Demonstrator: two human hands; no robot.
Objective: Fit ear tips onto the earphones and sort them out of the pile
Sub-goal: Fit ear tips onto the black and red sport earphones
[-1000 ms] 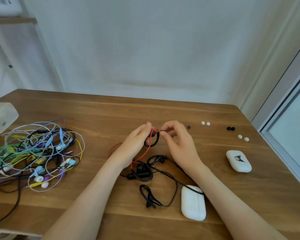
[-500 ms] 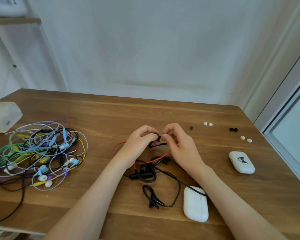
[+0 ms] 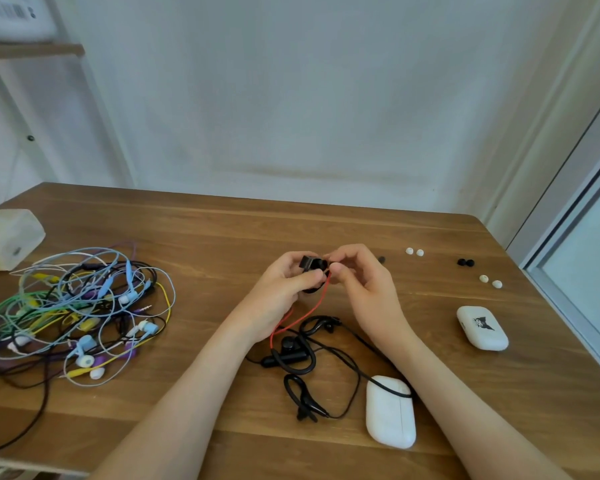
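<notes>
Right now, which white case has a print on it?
The far-right case, with a black figure on its lid; the nearer case is plain white.

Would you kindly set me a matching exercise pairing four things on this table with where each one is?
Things:
1. cable pile
2. plain case
3. printed case
4. black earbud

Places:
A. pinched between left hand and right hand
B. under a black cable
C. on the left part of the table
D. nearest the table's right edge

Pairs: 1-C, 2-B, 3-D, 4-A.
</notes>
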